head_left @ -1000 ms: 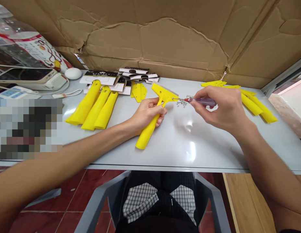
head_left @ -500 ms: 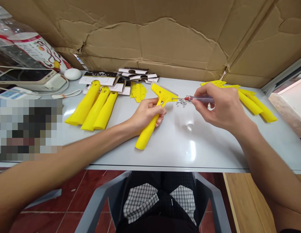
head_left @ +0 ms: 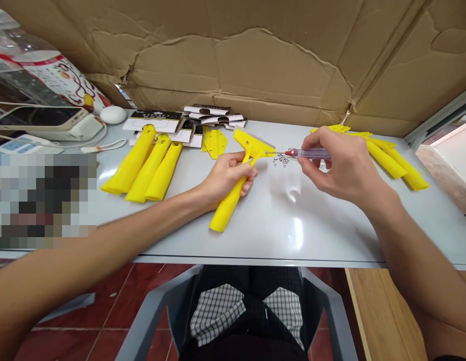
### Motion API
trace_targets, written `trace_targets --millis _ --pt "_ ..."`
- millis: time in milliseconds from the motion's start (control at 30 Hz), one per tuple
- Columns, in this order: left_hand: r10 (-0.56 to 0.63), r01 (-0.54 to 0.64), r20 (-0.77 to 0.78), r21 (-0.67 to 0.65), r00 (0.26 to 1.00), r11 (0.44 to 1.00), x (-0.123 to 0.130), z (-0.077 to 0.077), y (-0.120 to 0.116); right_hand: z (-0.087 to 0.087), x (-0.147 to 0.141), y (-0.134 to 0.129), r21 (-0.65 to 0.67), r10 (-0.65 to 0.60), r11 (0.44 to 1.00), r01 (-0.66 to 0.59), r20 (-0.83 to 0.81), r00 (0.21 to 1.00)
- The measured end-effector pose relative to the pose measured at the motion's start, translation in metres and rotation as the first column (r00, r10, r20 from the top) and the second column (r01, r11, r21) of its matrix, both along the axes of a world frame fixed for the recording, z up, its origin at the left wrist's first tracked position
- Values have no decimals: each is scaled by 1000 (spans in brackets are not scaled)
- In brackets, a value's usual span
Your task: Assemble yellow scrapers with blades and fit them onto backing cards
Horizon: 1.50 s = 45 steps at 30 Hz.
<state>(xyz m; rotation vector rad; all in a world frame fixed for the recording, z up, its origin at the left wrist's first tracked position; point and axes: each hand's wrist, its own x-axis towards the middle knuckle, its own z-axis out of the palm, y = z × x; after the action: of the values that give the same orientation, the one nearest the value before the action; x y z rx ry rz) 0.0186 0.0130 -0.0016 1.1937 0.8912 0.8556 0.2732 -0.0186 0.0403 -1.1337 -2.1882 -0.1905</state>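
My left hand [head_left: 233,176] is wrapped round the handle of a yellow scraper [head_left: 228,206], whose wide head points up and away. In my right hand [head_left: 341,160] is a screwdriver [head_left: 311,153] with a clear handle and a red collar, held between thumb and fingers. Its shaft lies nearly level, and the tip meets a small screw [head_left: 266,152] at the right end of the scraper's head. A little pile of silver screws [head_left: 282,159] lies on the table just under the shaft.
On the grey table [head_left: 255,245], three yellow handles [head_left: 154,170] lie left, near printed cards [head_left: 154,122] and yellow plates [head_left: 217,143]. More yellow handles [head_left: 406,163] lie right. A phone [head_left: 37,118], white egg-shaped object [head_left: 113,115] and bottle [head_left: 56,75] stand left; cardboard [head_left: 274,65] rises behind.
My right hand's fingers have shifted slightly on the screwdriver, and its handle has turned a little. My left hand and the scraper have hardly moved.
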Motion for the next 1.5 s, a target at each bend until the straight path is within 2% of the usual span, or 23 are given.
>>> trace_targets --millis 500,800,933,1300,1500 --pt "-9 9 -14 5 1000 1000 -2 0 0 -4 -1 3 30 -79 996 78 20 997" --pt "-16 17 -45 16 999 1000 -1 1 0 5 -4 -5 -29 -28 999 29 26 999" --pt "-20 21 -39 26 999 999 -2 -1 1 2 -2 -1 42 14 999 -14 -2 1000" --pt "-7 7 -25 7 1000 1000 0 1 -1 -2 -2 2 117 -109 987 106 15 994" --pt "-28 29 -39 26 999 999 -1 -1 0 -1 -1 3 95 -100 991 98 15 995"
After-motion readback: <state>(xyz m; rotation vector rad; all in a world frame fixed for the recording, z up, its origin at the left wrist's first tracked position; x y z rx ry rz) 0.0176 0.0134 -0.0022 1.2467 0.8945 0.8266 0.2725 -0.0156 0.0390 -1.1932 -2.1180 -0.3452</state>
